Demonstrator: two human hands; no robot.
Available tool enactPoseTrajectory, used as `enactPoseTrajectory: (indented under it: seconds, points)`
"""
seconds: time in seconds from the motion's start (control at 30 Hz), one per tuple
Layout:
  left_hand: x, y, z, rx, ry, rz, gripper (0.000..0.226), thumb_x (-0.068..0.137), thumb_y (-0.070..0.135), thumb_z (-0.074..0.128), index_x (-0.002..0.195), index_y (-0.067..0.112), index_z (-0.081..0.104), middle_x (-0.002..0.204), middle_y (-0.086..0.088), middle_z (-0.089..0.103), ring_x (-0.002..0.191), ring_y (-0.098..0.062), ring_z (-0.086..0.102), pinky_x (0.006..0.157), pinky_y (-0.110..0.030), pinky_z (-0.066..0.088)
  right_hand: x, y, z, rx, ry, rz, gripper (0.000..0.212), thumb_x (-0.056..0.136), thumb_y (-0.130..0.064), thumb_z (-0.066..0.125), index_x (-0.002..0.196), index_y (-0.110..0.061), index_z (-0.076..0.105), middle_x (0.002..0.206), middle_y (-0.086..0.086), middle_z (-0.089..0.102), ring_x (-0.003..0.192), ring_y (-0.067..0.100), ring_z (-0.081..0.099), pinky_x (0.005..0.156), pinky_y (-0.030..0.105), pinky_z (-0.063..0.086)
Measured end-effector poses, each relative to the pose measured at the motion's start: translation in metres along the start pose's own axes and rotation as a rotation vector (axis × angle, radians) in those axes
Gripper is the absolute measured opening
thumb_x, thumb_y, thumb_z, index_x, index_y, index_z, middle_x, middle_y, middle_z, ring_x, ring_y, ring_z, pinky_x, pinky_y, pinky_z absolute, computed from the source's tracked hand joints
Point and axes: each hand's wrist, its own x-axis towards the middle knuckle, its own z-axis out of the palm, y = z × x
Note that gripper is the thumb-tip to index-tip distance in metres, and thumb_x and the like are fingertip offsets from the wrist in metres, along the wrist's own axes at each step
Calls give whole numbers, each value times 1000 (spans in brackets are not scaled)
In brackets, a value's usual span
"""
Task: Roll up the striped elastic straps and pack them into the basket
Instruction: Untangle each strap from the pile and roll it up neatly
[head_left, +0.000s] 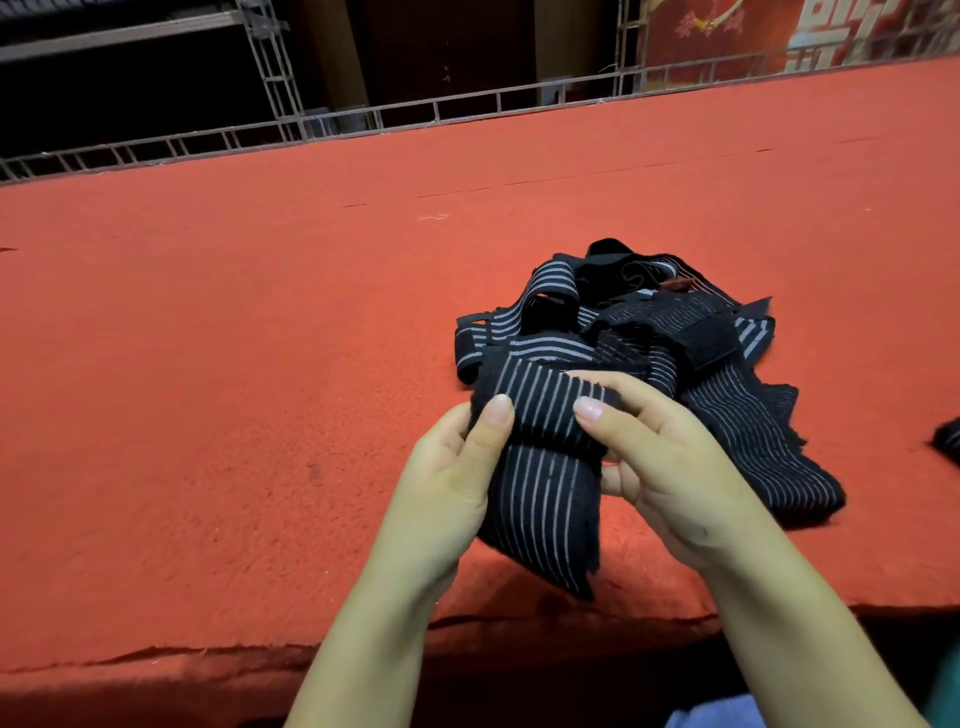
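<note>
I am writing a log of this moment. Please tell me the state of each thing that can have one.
Left hand: grips the strap, thumb on top.
Right hand: grips the strap, thumb on top.
Strap: held in both hands, not yet rolled, end hanging over the table edge.
Pile: loose and tangled on the red table, unrolled.
Basket: not in view.

the striped strap (540, 452) is matt woven elastic cloth, black with pale ribbed lines and frayed edges. the red covering (234, 338) under it looks like rough, fuzzy felt. the railing (363, 117) behind is dull grey metal.
</note>
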Motion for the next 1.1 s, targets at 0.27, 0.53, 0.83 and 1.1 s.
enactPoseTrajectory:
  seconds: [0.27, 0.53, 0.83, 1.1]
  points:
    - [-4, 1, 3, -10, -45, -61, 42, 95, 44, 49, 105, 6, 64, 99, -23, 70, 84, -31, 65, 84, -54, 51, 6, -2, -9, -47, 130, -146, 29, 79, -25, 58, 108, -29, 64, 96, -12, 71, 95, 10, 66, 78, 33, 58]
    - [0, 0, 3, -44, 17, -55, 31, 90, 37, 62, 93, 7, 65, 89, -24, 71, 76, -34, 65, 75, -51, 51, 5, 6, -12, -197, 82, -224, 32, 80, -25, 62, 111, -35, 64, 109, -11, 67, 105, 9, 62, 78, 30, 54]
    - [3, -1, 7, -55, 64, -84, 68, 81, 60, 56, 104, -3, 63, 95, -16, 74, 86, -27, 70, 81, -42, 53, 2, 2, 0, -572, 81, -428, 43, 75, -9, 63, 106, -39, 61, 115, -14, 62, 111, -3, 55, 88, 6, 39]
    - [5, 0, 7, -58, 98, -92, 54, 75, 64, 57, 91, 14, 72, 90, -5, 76, 84, -14, 71, 80, -36, 53, 0, 0, 0, -467, -25, -351, 34, 73, -16, 69, 100, -37, 69, 116, -10, 61, 115, -2, 54, 85, 13, 47]
